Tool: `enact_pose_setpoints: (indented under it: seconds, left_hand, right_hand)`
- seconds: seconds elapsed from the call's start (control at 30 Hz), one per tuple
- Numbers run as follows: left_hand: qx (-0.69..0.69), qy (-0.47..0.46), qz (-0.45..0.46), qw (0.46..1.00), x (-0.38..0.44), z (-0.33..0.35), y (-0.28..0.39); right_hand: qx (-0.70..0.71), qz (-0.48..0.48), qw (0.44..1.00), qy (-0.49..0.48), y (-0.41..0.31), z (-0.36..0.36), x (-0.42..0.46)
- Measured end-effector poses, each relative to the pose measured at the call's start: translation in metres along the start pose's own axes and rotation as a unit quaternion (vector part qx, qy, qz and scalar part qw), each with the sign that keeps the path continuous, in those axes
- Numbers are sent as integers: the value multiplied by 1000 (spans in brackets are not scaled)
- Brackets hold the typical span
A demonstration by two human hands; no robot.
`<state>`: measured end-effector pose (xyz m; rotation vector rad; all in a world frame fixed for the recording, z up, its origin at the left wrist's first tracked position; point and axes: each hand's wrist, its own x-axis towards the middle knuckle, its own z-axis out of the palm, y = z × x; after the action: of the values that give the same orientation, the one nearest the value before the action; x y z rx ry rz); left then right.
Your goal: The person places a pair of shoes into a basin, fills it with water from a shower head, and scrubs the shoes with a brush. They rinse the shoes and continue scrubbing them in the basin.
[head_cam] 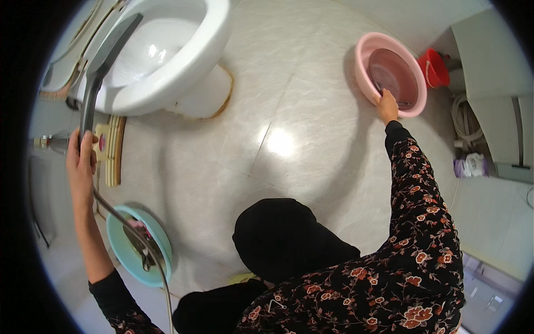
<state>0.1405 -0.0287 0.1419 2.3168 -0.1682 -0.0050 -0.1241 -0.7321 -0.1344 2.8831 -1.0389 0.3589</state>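
My left hand (82, 154) is wrapped around the handle of a dark grey handheld shower head (112, 49), which is raised in front of the toilet bowl. From the handle, a flexible shower hose (125, 221) runs down past a turquoise basin (167, 254). Wet-looking dark and pink cloth (144, 246) lies inside that basin. On the other side, my right hand (388, 106) grips the near rim of a pink plastic basin (362, 77), with the fingers over its inner side. Water (392, 71) appears to be in the pink basin, and a small dark item at its near side is unclear.
A white toilet (196, 79) with raised lid stands at upper left. Beside it is a beige slatted object (113, 150). A red bucket (434, 69), a coiled pale hose (465, 119) and a purple-white bag (471, 165) sit by the grey cabinet (488, 83). Glossy tile (233, 158) covers the floor.
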Motion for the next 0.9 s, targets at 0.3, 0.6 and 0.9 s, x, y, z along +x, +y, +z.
enact_pose_setpoints:
  seconds: [0.3, 0.6, 0.9]
  left_hand:
    - [104, -39, -37, 993, -16, -15, 8]
    - [-15, -15, 41, 999, -31, -41, 5]
    - [-23, -23, 42, 999, -88, -56, -25]
  right_hand:
    - [104, -119, 947, -280, 78, 79, 126]
    - [188, -39, 981, -42, 41, -40, 67]
    - [19, -500, 861, -93, -142, -235, -115]
